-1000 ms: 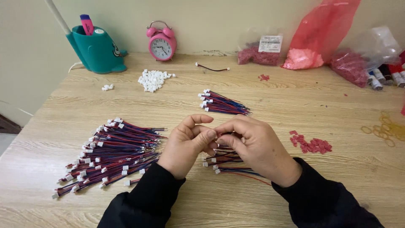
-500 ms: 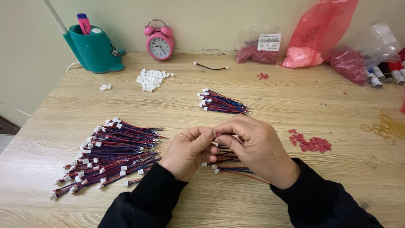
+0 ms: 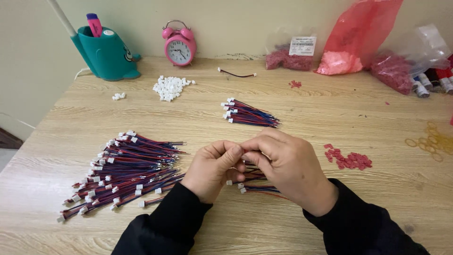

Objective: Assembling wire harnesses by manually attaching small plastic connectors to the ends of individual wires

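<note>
Light wood-grain table [image 3: 330,118] pushed against a pale yellow-green wall. Along the back edge, L to R: teal pen holder [image 3: 106,54] w/ a pink marker in it, pink alarm clock [image 3: 179,45], clear bag of dark red bits [image 3: 290,54], pink plastic bag [image 3: 361,40], another clear bag w/ red bits at far R. Pile of small white connectors [image 3: 171,88] near the clock, 1 loose wire [image 3: 237,73] behind it. Scattered red pieces [image 3: 349,159] and some rubber bands [image 3: 432,141] on the R side.

Both hands meet at table centre, black sleeves. Left hand [image 3: 214,167] has fingers curled in, thumb pressed to fingertips, pinching something small; right hand [image 3: 288,165] likewise closed, fingertips touching the left's. What's pinched is too hidden to name for sure; looks like a wire end. Under the hands lies a small bunch of red-blue wires [image 3: 252,182], white plugs toward the L, long axis roughly L-R.

Big pile of wires [image 3: 122,172] sits L of the left hand, fanned, plugs pointing L and down-L. A 2nd bundle [image 3: 247,114] lies beyond the hands, plugs L, tails R.
</note>
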